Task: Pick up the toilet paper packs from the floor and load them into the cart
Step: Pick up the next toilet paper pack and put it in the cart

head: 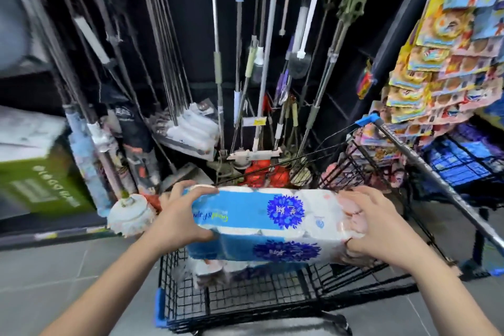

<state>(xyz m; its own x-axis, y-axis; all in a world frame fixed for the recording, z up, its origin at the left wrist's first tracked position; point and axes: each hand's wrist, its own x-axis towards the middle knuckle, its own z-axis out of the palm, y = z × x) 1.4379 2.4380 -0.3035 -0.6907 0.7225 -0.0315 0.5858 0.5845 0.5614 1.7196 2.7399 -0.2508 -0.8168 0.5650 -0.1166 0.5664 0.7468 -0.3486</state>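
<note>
Both hands clasped one toilet paper pack [261,224] by its ends, left hand [177,222] and right hand [381,224] wrapped around it, held over the black wire cart [245,300]; another pack [215,271] already lay inside beneath it, so loading seemed partly done. The basket looked roomy; hanging mops [191,128] crowded the far side; no packs showed on the floor [54,267].
</note>
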